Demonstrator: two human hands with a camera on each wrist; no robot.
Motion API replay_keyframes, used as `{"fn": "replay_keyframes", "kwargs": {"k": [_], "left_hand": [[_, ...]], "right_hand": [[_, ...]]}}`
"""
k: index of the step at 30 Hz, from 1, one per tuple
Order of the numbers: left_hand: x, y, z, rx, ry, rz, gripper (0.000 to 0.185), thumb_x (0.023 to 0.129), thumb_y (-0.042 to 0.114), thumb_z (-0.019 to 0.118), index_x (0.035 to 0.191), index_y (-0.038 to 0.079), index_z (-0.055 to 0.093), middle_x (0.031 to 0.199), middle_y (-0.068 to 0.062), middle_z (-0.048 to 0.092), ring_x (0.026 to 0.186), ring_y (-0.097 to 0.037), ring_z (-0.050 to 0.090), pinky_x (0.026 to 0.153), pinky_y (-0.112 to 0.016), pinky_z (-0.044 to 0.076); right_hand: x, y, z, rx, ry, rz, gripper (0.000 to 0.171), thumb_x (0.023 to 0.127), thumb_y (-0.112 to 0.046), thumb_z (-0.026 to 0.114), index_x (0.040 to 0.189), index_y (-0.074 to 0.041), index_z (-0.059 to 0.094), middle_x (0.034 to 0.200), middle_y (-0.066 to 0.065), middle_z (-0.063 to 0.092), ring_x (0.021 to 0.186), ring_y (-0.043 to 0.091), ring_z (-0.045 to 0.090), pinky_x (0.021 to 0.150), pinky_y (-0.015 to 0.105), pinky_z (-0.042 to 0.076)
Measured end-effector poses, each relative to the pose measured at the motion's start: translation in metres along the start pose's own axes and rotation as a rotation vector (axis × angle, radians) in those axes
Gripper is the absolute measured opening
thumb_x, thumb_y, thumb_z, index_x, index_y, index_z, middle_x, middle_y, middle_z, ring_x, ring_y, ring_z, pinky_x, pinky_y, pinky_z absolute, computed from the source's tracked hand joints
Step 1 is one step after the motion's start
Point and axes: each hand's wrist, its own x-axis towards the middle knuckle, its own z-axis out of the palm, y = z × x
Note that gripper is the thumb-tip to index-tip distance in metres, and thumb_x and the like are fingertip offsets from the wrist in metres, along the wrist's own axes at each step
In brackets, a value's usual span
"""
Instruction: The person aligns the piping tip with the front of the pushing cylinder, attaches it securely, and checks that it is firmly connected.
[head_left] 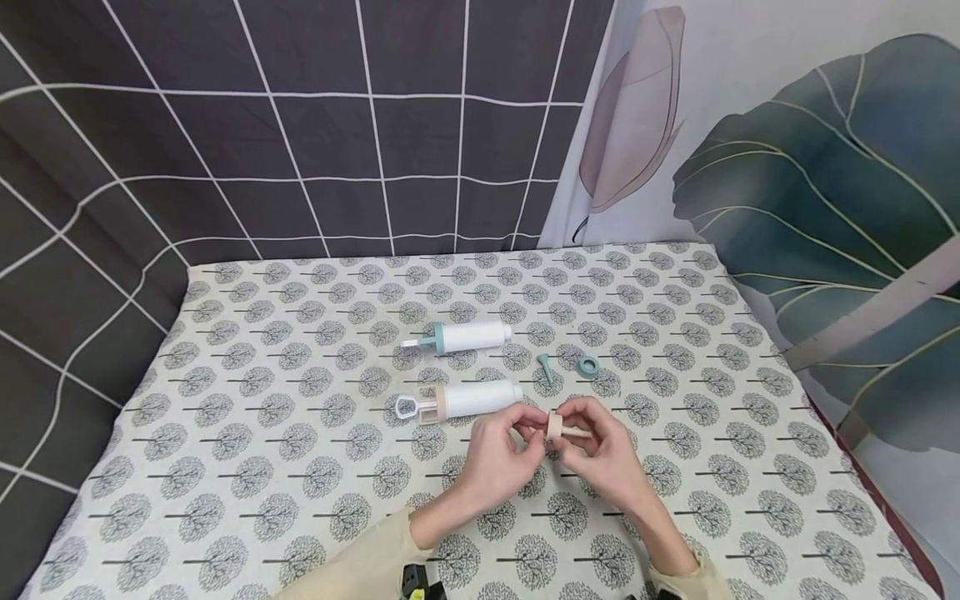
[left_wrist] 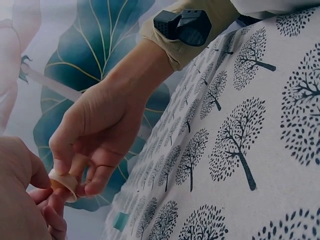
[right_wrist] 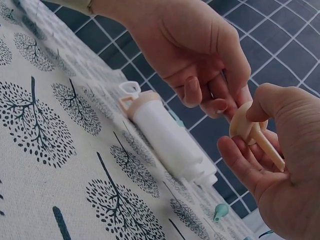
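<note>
Both hands meet above the middle of the tree-print tablecloth (head_left: pixel 300 467). My right hand (head_left: pixel 581 433) pinches a small beige nozzle with a round collar (head_left: pixel 556 427), its tip pointing right. The fingertips of my left hand (head_left: pixel 531 429) pinch the collar's other side. In the right wrist view the beige nozzle (right_wrist: pixel 252 132) lies between thumb and fingers of the right hand (right_wrist: pixel 280 165), with the left hand (right_wrist: pixel 210 95) just behind it. The left wrist view shows the collar (left_wrist: pixel 62 180) under the right hand (left_wrist: pixel 95 135). A white syringe tube with beige end (head_left: pixel 465 400) lies just beyond the hands.
A second white syringe with a teal end (head_left: pixel 461 337) lies farther back. A teal nozzle (head_left: pixel 545 365) and a teal ring (head_left: pixel 587 366) lie to the right of the syringes. A dark grid-pattern backdrop stands behind and to the left, a leaf-print curtain to the right.
</note>
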Motion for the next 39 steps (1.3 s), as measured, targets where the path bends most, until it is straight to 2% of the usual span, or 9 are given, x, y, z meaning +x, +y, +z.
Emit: {"fn": "replay_keyframes", "kwargs": {"k": [7,11,16,20,23,27,30,33,39], "left_hand": [[0.000,0.001,0.000,-0.040,0.015,0.011,0.022,0.083,-0.014,0.058,0.101,-0.004,0.065,0.084,-0.006,0.069,0.048,-0.002,0.043,0.041,-0.015,0.034],[-0.001,0.003,-0.001,-0.081,-0.002,-0.021,0.024,0.083,-0.014,0.056,0.104,-0.003,0.061,0.090,-0.008,0.072,0.048,-0.003,0.042,0.042,-0.016,0.036],[-0.003,0.005,-0.003,-0.106,-0.001,-0.051,0.027,0.084,-0.014,0.055,0.109,-0.003,0.059,0.098,-0.012,0.072,0.051,-0.003,0.045,0.045,-0.016,0.040],[-0.003,0.002,-0.006,-0.084,0.031,-0.001,0.027,0.084,-0.014,0.056,0.109,-0.005,0.059,0.097,-0.013,0.071,0.058,-0.006,0.051,0.048,-0.017,0.042],[-0.001,-0.003,-0.014,0.024,0.084,0.084,0.024,0.082,-0.013,0.061,0.104,-0.002,0.063,0.093,-0.010,0.071,0.069,-0.011,0.058,0.054,-0.021,0.046],[0.004,-0.013,-0.031,0.244,0.161,0.164,0.022,0.079,-0.009,0.070,0.099,0.001,0.068,0.094,-0.008,0.071,0.087,-0.020,0.062,0.079,-0.036,0.050],[0.009,-0.020,-0.046,0.411,0.169,0.165,0.026,0.078,-0.002,0.077,0.102,0.002,0.070,0.101,-0.007,0.072,0.097,-0.024,0.059,0.089,-0.046,0.044],[0.014,-0.026,-0.059,0.547,0.138,0.151,0.033,0.076,0.005,0.082,0.107,0.005,0.071,0.109,-0.006,0.072,0.106,-0.026,0.057,0.095,-0.051,0.039],[0.020,-0.033,-0.074,0.621,0.060,0.084,0.041,0.075,0.011,0.086,0.112,0.005,0.070,0.116,-0.010,0.070,0.116,-0.031,0.055,0.103,-0.058,0.031]], "right_hand": [[0.000,-0.001,0.000,-0.002,0.005,0.018,0.037,0.078,0.021,0.065,0.112,0.012,0.054,0.101,0.028,0.063,0.091,0.018,0.068,0.079,0.029,0.057],[0.000,0.001,0.000,-0.002,0.003,0.032,0.037,0.078,0.018,0.068,0.112,0.011,0.055,0.099,0.024,0.064,0.090,0.018,0.067,0.080,0.030,0.057],[-0.001,0.003,-0.001,0.061,-0.013,0.033,0.037,0.080,0.019,0.066,0.114,0.013,0.053,0.098,0.024,0.064,0.087,0.018,0.068,0.077,0.029,0.058],[-0.002,0.002,-0.002,0.105,-0.024,0.035,0.037,0.081,0.019,0.065,0.115,0.015,0.051,0.093,0.022,0.063,0.082,0.018,0.067,0.073,0.028,0.058],[-0.002,0.002,-0.002,0.119,-0.025,0.043,0.038,0.081,0.018,0.065,0.115,0.015,0.050,0.093,0.021,0.063,0.080,0.020,0.068,0.073,0.030,0.058],[-0.001,0.002,-0.003,0.127,-0.023,0.034,0.038,0.080,0.019,0.064,0.115,0.016,0.049,0.095,0.021,0.062,0.080,0.021,0.068,0.074,0.030,0.058],[0.000,0.003,-0.004,0.126,-0.025,0.012,0.037,0.080,0.020,0.063,0.114,0.017,0.049,0.095,0.021,0.063,0.080,0.021,0.067,0.073,0.029,0.058],[0.000,0.003,-0.005,0.124,-0.030,-0.005,0.037,0.080,0.021,0.062,0.114,0.017,0.049,0.095,0.021,0.062,0.081,0.021,0.067,0.074,0.028,0.058],[-0.001,0.003,-0.005,0.126,-0.028,0.010,0.037,0.080,0.019,0.063,0.115,0.016,0.049,0.094,0.020,0.062,0.080,0.023,0.067,0.074,0.028,0.058]]}}
